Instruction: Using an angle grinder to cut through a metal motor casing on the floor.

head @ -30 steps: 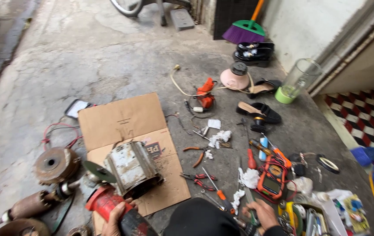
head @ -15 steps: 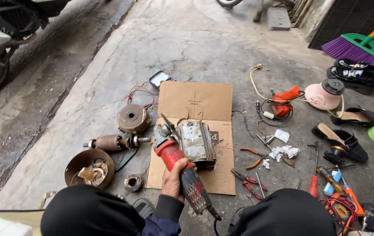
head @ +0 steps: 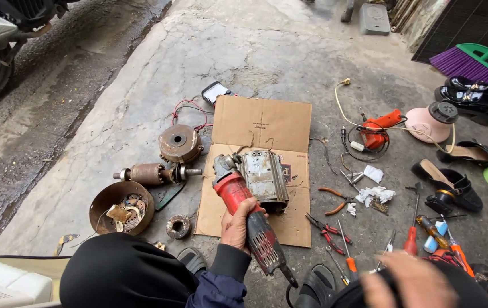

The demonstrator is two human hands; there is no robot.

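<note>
L hand point(head: 237, 227) had its fingers point(head: 250, 206) curled tight round the body of 1 red angle grinder point(head: 248, 219), w/ the grinder's head touching 1 grey motor housing point(head: 265, 179). Both sat on the cardboard sheet point(head: 264, 122), near its left edge, housing approx at the sheet's middle. R hand point(head: 406, 280) was a blur at the bottom edge of view; couldn't tell if its fingers were spread or closed, nor if it held anything. Off the cardboard's left edge, on the concrete floor point(head: 141, 85): 1 rotor shaft point(head: 151, 173), 1 round end cap point(head: 180, 144), 1 rusty bowl point(head: 121, 208) of scrap bits. Off the right edge: 2 pliers visible, orange-handled point(head: 333, 201) & red-handled point(head: 325, 226), plus 1 red soldering gun point(head: 379, 129) further up.
</note>
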